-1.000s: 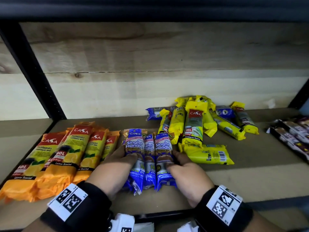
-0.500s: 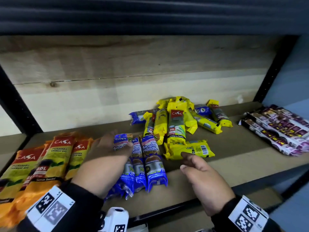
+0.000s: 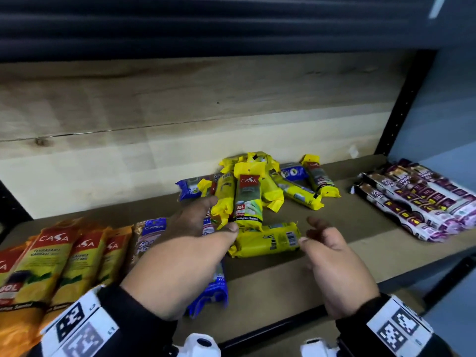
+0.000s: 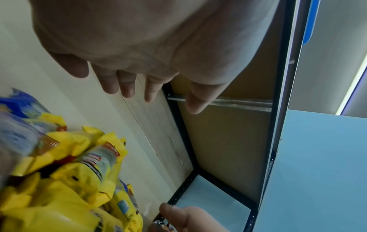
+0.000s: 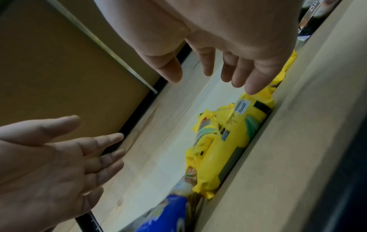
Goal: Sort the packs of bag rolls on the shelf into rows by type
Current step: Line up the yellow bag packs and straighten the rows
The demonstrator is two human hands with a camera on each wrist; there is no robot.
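Both my hands are bare of any load. My left hand (image 3: 180, 256) reaches forward with fingers straight and spread, holding nothing; my right hand (image 3: 332, 261) hangs with its fingers loosely extended, thumb and forefinger apart, also holding nothing.

The thing I judge to be next is the yellow plastic pack of bag rolls lying crosswise (image 3: 265, 239) at the front of the unsorted heap of yellow and blue packs (image 3: 257, 186). It lies on the brown shelf board (image 3: 322, 284), directly between my two hands and slightly ahead of them. Its long axis runs left to right across the shelf, while the packs in the sorted rows point front to back, so it will likely need a quarter turn. My right thumb tip is just beside its barcoded right end; my left thumb is near its left end. The right hand seems the nearer one for a grasp.

To the left, the row of blue single-handle packs (image 3: 152, 235) lies partly under my left forearm, with the orange lemon-scented packs (image 3: 51, 261) beyond. The purple drawstring packs (image 3: 417, 202) sit well apart at right.
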